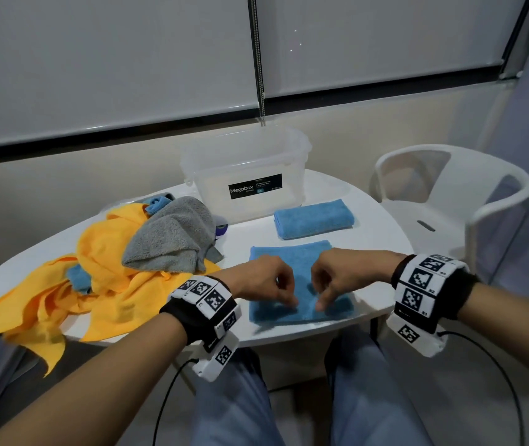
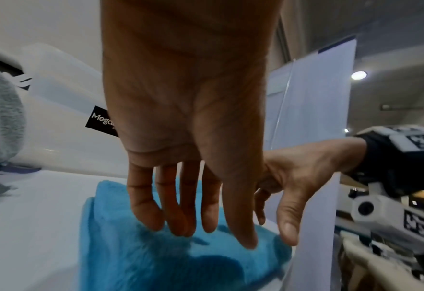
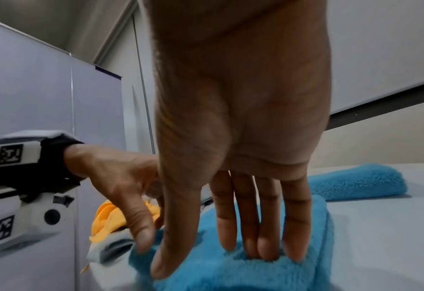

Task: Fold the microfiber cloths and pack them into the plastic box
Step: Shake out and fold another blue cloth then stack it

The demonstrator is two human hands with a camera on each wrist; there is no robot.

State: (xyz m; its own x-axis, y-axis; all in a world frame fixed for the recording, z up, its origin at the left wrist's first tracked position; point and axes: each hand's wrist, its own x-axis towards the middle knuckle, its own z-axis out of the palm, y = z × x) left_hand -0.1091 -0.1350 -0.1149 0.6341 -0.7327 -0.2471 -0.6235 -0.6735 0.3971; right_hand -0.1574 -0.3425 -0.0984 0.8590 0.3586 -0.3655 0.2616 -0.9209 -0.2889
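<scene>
Room: pale wall with grey roller blinds, a white plastic chair [image 1: 443, 188] at the right
Desk: white rounded desk [image 1: 369, 249]
Plastic box: clear box [image 1: 247, 175] at the far edge, lid off
Folded cloth: blue, folded [image 1: 313, 218], just in front of the box
Loose cloths: yellow [image 1: 102, 284] and grey [image 1: 173, 236] heaped at the left
Working cloth: blue cloth [image 1: 288, 278] flat at the near edge
Left hand [image 1: 263, 281]: fingers extended, tips pressing into the working cloth, gripping nothing
Right hand [image 1: 337, 278]: likewise, straight fingers resting on it beside the left
</scene>
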